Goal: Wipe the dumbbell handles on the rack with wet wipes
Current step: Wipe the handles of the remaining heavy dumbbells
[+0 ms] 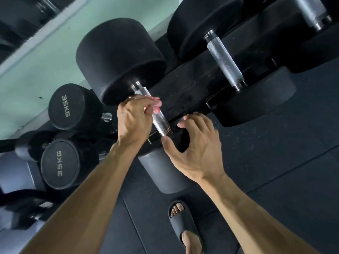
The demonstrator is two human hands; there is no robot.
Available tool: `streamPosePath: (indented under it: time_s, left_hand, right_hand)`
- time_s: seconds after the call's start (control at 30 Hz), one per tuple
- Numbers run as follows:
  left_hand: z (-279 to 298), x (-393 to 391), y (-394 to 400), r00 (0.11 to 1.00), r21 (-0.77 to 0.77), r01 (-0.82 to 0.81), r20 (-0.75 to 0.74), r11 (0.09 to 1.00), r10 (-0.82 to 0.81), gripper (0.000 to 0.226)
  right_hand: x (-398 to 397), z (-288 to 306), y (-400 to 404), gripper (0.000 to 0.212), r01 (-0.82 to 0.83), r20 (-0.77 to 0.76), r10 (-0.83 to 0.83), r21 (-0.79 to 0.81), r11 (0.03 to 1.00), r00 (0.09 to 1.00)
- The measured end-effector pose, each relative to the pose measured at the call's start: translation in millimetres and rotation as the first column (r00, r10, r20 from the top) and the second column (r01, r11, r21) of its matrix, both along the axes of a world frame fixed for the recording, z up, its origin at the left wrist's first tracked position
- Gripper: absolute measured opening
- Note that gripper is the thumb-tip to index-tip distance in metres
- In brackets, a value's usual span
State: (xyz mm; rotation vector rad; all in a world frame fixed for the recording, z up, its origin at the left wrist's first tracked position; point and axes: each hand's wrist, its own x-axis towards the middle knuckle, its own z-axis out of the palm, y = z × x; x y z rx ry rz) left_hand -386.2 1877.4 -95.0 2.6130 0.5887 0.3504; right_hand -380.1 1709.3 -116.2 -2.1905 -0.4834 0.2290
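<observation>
A large black dumbbell lies on the black rack [192, 85], its far head [119, 59] up-left and its near head [165, 173] below my hands. My left hand [134, 121] grips the upper part of its knurled steel handle [162, 123], fingers curled round it. A pale, thin patch shows on the handle just above my fingers; I cannot tell whether it is a wet wipe. My right hand [198, 153] hovers at the handle's lower end with fingers spread and holds nothing; its thumb tip is close to the handle's collar.
A second dumbbell with a bare steel handle [224, 61] lies to the right on the rack, and a third at top right. Two 35KG dumbbells [66, 107] [59, 164] sit lower left. My foot in a dark slipper [183, 222] stands on the black rubber floor.
</observation>
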Motion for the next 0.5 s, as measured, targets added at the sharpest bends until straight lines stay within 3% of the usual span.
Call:
streamPosePath:
  time_s: [0.13,0.2,0.3,0.37,0.43,0.5]
  left_hand:
    - [3,16,8,0.999,0.042,-0.045,-0.017,0.998,0.045,0.018]
    - [1,14,-2,0.982,0.015,0.083,-0.17,0.996,-0.079,0.015]
    - [6,10,-13,0.886,-0.103,0.172,-0.418,0.98,-0.2,0.012]
    - [13,18,1,0.902,-0.099,0.129,-0.402,0.987,-0.158,0.013]
    - [20,24,19,0.954,-0.065,0.074,-0.286,0.995,-0.089,0.013]
    - [21,15,19,0.957,-0.085,0.114,-0.26,0.99,-0.132,0.012]
  right_hand:
    - [0,-3,1,0.054,0.013,0.023,-0.013,0.01,1.0,1.0]
    - [0,-2,2,0.053,0.018,0.014,-0.018,0.015,1.0,1.0]
    - [0,-1,1,0.051,0.024,0.023,-0.025,0.029,0.999,0.999]
    - [-1,-2,2,0.051,0.032,0.034,-0.033,0.029,0.999,0.999]
    - [-2,-2,2,0.051,0.046,0.036,-0.047,0.036,0.998,0.998]
    - [-2,-2,2,0.051,0.046,0.029,-0.047,0.029,0.999,0.998]
